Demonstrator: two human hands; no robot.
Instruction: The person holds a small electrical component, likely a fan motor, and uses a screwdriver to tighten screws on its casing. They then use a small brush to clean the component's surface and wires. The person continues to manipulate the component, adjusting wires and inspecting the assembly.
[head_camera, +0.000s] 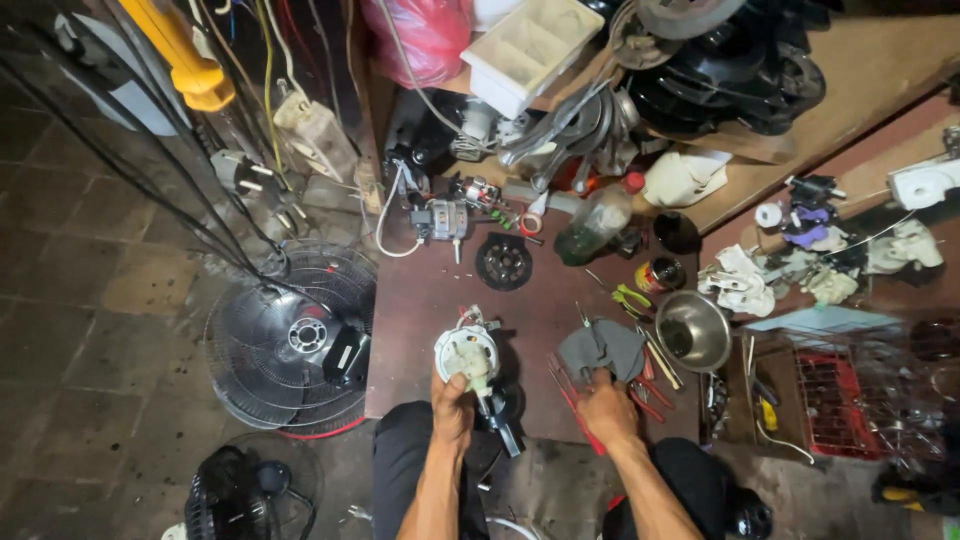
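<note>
A white fan motor (468, 355) is gripped from below by the left hand (452, 405), held over the tabletop (420, 300) edge. It is judged heavy, rigid and greasy; the casing rim suits holding best. The right hand (605, 408) is closed on a soft grey rag (602, 348).

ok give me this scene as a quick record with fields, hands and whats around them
left hand: left hand grips a round white plastic fan motor housing
right hand: right hand rests on a crumpled grey cloth
surface: dark brown worktable
near right hand: shiny steel bowl, red-handled tools
farther back: bare metal motor, clear plastic bottle
floor, left: wire fan guard
</note>
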